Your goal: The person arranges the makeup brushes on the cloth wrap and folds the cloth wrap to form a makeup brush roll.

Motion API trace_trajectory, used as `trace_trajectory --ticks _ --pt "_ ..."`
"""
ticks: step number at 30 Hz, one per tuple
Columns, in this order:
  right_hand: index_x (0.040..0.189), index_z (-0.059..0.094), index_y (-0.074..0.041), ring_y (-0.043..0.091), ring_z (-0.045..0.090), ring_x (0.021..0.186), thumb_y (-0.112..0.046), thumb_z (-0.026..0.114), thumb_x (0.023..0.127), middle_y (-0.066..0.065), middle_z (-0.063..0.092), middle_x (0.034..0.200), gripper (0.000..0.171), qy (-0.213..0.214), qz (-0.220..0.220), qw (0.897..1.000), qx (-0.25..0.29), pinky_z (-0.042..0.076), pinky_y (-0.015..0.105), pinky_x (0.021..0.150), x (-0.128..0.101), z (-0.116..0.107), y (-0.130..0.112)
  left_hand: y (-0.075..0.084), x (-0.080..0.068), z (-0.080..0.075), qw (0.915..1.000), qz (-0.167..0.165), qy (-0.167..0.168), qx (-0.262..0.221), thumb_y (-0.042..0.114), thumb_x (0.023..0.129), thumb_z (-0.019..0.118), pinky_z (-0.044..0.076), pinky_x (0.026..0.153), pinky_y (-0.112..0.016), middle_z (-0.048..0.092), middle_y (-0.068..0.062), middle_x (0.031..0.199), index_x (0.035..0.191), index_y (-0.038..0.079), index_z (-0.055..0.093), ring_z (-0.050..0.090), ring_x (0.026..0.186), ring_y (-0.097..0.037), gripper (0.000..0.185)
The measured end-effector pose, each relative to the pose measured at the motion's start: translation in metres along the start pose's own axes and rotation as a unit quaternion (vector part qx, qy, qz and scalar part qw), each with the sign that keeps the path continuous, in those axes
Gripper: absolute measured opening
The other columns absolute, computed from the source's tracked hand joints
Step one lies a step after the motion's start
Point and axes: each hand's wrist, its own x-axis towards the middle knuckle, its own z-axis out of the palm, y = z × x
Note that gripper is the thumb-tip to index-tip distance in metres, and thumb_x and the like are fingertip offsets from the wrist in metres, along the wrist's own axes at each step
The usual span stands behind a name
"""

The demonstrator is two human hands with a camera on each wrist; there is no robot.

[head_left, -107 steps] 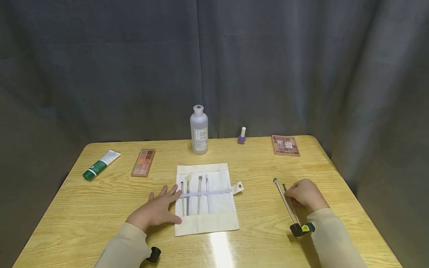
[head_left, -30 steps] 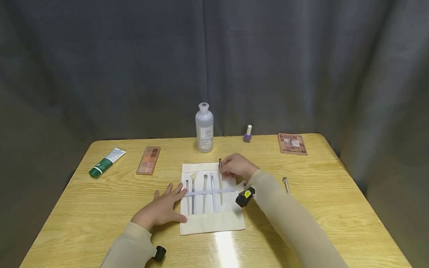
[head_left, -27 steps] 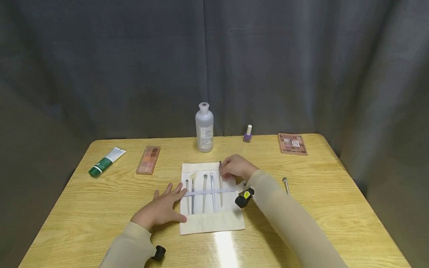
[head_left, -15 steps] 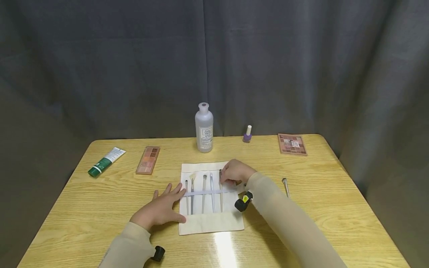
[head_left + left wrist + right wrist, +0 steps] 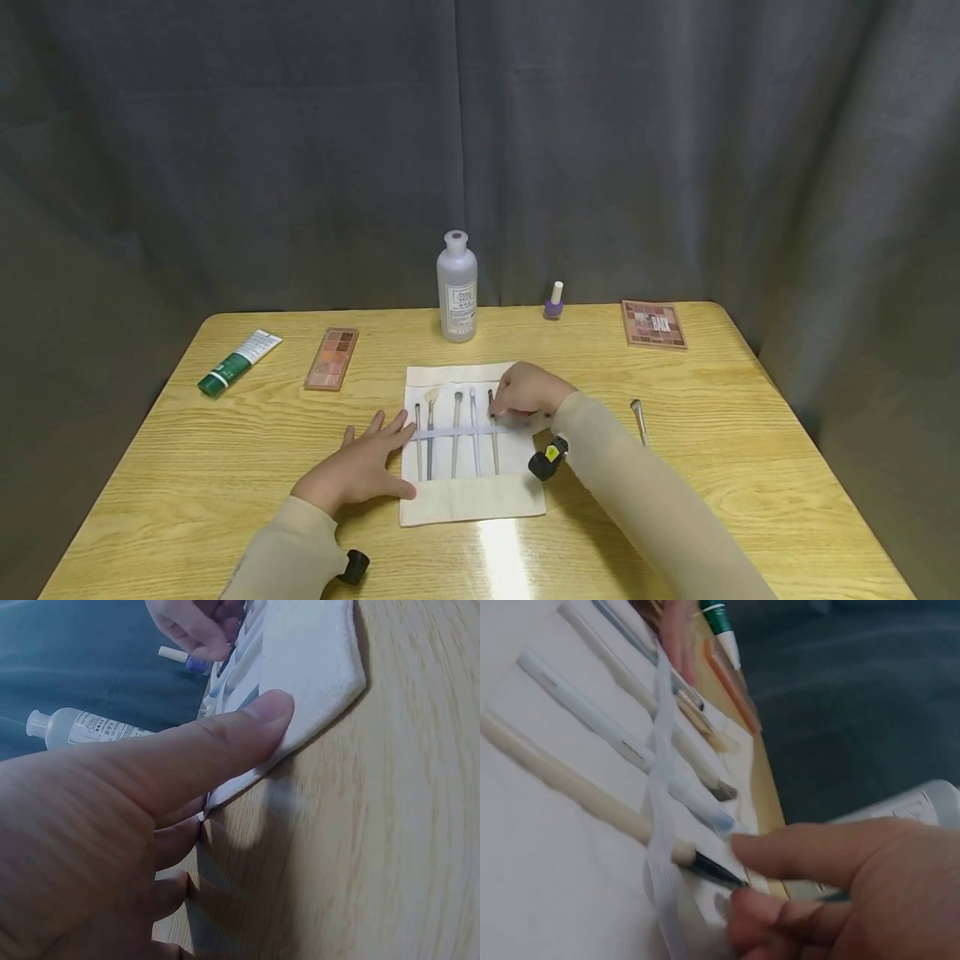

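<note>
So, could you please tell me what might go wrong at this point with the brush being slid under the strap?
The right hand pinches the brush by its dark tip end, so that grip could bend or soil the bristles. The elastic strap is thin and may bunch or ride up, disturbing the neighbouring brushes. The left hand presses only the left edge of the cloth roll, so the right side could shift.
</note>
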Motion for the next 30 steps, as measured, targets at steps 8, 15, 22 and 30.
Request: trace_trajectory --ticks 8,15,22,30 --pt "0.103 0.075 -0.006 0.017 0.064 0.071 -0.028 0.065 0.098 0.005 0.070 0.087 0.025 0.048 -0.068 0.992 0.099 0.054 0.031 0.065 -0.015 -0.019 0.023 0.000 0.000 0.000 1.0000 -0.001 0.000 -0.003 0.039 0.078 0.085 -0.007 0.115 -0.071 0.017 -0.007 0.168 0.158 0.012 0.036 0.000 0.154 -0.039 0.097" --pt "0.123 0.068 0.001 0.027 0.070 0.088 -0.030 0.064 0.099 0.012 0.072 0.102 0.039 0.089 -0.077 0.965 0.233 0.058 0.036 0.078 -0.038 -0.037 0.051 0.001 0.000 0.000 1.0000 -0.002 -0.001 0.001 0.039 0.078 0.085 -0.006 0.114 -0.071 0.017 -0.007 0.168 0.158 0.011 0.036 0.000 0.154 -0.040 0.098" --pt "0.125 0.063 0.008 0.030 0.069 0.088 -0.031 0.064 0.100 0.013 0.071 0.101 0.047 0.139 -0.074 0.942 0.298 0.058 0.038 0.076 -0.065 -0.049 0.089 0.002 -0.001 0.000 1.0000 -0.001 -0.002 -0.001 0.039 0.078 0.085 -0.006 0.114 -0.072 0.017 -0.007 0.168 0.158 0.011 0.036 0.000 0.154 -0.040 0.098" --pt "0.134 0.052 0.015 0.018 0.072 0.087 -0.029 0.063 0.101 0.015 0.070 0.107 0.056 0.154 -0.048 0.929 0.333 0.060 0.029 0.075 -0.093 -0.063 0.129 0.004 -0.002 -0.002 1.0000 -0.007 -0.002 0.001 0.037 0.078 0.086 -0.006 0.114 -0.072 0.017 -0.008 0.167 0.157 0.011 0.036 0.001 0.154 -0.040 0.097"
